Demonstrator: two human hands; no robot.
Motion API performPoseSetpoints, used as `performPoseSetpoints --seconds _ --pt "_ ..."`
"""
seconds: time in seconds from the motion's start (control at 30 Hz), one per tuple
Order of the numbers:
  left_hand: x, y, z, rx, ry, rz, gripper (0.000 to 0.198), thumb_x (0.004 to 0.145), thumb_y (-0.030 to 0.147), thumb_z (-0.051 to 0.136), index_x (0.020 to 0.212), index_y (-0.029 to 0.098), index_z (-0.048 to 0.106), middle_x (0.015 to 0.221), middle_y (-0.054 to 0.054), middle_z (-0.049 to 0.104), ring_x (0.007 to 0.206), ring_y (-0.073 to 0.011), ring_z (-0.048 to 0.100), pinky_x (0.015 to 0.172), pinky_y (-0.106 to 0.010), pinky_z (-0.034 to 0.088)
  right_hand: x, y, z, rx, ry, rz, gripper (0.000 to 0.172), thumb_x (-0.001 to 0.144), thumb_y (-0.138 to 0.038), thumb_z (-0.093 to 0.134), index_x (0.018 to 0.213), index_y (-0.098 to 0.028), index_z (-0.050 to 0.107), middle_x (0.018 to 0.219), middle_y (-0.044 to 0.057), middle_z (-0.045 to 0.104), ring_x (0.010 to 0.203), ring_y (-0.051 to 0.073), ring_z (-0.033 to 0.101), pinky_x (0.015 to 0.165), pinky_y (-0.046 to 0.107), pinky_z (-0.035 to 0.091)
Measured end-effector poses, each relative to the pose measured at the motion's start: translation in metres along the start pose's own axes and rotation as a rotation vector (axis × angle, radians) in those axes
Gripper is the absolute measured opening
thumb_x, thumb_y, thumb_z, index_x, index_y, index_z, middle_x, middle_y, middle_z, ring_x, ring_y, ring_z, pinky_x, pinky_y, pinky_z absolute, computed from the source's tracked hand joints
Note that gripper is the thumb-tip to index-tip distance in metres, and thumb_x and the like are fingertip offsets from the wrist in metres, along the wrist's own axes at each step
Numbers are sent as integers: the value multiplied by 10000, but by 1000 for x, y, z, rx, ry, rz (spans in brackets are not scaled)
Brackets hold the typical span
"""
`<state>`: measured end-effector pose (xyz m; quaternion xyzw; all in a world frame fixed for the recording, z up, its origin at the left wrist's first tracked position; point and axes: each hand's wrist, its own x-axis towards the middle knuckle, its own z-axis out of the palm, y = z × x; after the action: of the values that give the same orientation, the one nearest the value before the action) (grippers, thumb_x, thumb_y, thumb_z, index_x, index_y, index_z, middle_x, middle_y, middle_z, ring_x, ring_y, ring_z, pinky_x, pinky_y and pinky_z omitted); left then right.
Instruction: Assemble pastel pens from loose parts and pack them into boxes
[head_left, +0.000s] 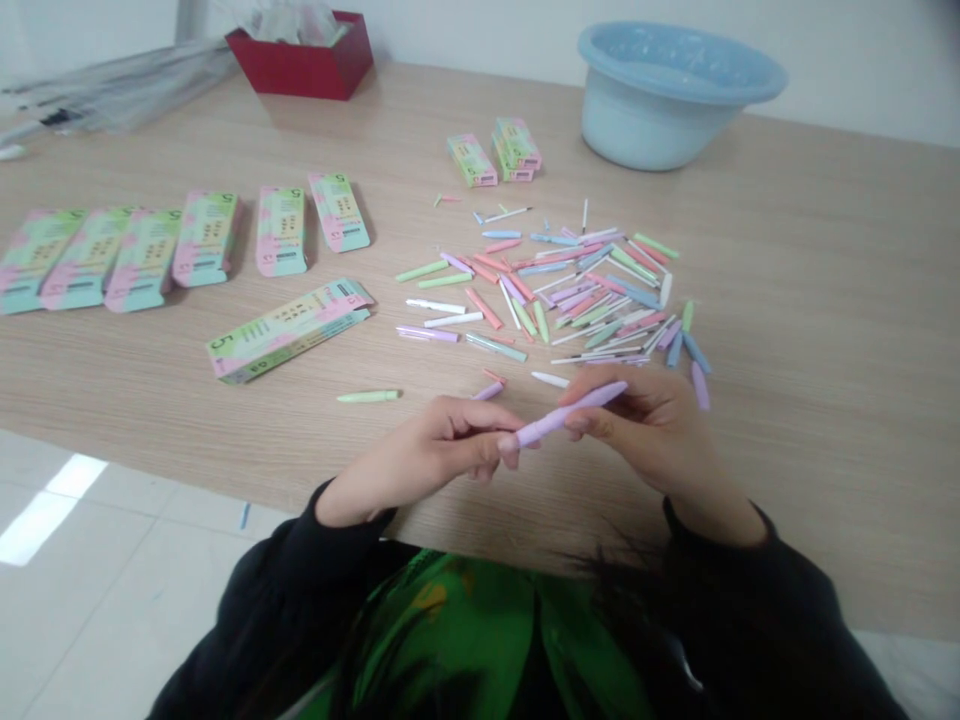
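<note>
Between my two hands is a light purple pen point(574, 411), held tilted above the near part of the table. My left hand point(442, 445) pinches its lower end, and my right hand point(649, 415) grips it near the upper, pointed end. Just beyond my hands lies a loose pile of pen parts point(592, 290): barrels, caps and thin white refills in pink, purple, green, blue and white. To the left of my left hand, a light green pen barrel point(369, 396) lies alone. A white pen piece point(550, 380) is partly hidden behind my right hand.
An open pastel carton point(289, 330) lies on the wooden table point(825, 400) at left, with several similar cartons point(206, 238) behind it. More small boxes point(472, 160) stand at the back, near a blue basin point(660, 120). A red box point(304, 65) and plastic-wrapped items point(142, 85) are far left.
</note>
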<state>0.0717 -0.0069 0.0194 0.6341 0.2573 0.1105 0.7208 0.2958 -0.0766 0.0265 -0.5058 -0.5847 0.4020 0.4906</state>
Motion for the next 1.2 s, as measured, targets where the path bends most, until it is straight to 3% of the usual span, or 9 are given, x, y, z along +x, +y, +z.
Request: performPoseSetpoints --seconds 0.13,0.27,0.33,0.47,0.63,0.83,1.03,1.13,1.2 --pt "0 4 2 18 82 28 198 888 353 713 908 173 632 697 53 519 596 -89 427 557 -220 351 -4 2 1 -91 28 -41 69 808 -331 828 830 -286 780 706 -13 725 625 154 631 569 290 495" --pt "-2 2 2 -41 -42 -70 452 1020 488 417 909 149 695 666 16 513 538 -103 377 473 -243 284 -4 5 5 -99 29 -76 55 811 -288 818 837 -264 777 704 -22 721 623 139 614 590 283 482" --pt "-1 0 1 -19 -33 -65 496 1025 470 388 853 146 721 642 9 495 548 -113 383 482 -257 278 -3 6 6 -53 22 -66 62 815 -296 811 822 -249 771 671 -23 705 602 133 600 561 272 462" --pt "-2 0 2 37 16 9 350 986 456 530 851 163 665 603 48 432 559 -111 382 523 -250 285 -2 5 8 -4 49 -56 88 794 -302 826 798 -240 763 652 -22 699 574 126 582 537 265 451" --pt "-3 5 8 46 -41 3 275 1004 415 505 855 189 555 625 63 449 530 -99 377 518 -241 296 -3 5 11 1 29 -12 78 794 -285 823 801 -237 762 623 -33 684 559 120 589 533 257 461" --pt "2 9 12 181 120 91 248 953 382 569 861 167 649 685 32 467 657 -140 419 636 -280 337 -3 7 16 99 70 40 120 787 -299 839 798 -220 749 596 -36 691 520 110 612 503 234 482" --pt "3 13 14 184 147 118 279 976 272 493 787 164 668 668 16 532 669 -145 483 662 -275 386 -3 8 15 96 111 43 134 784 -310 846 791 -221 746 606 -30 701 536 118 626 525 243 505" --pt "7 9 17 208 287 184 146 913 261 620 868 151 706 807 -29 676 746 -167 558 686 -283 408 -4 6 16 100 164 34 141 766 -289 864 788 -218 745 580 -41 686 521 114 619 516 234 504" --pt "11 7 20 215 371 166 132 864 270 684 885 140 700 826 -38 677 716 -162 535 641 -280 383 -4 4 16 94 184 12 131 769 -275 862 793 -218 747 588 -43 686 535 112 623 528 231 510"
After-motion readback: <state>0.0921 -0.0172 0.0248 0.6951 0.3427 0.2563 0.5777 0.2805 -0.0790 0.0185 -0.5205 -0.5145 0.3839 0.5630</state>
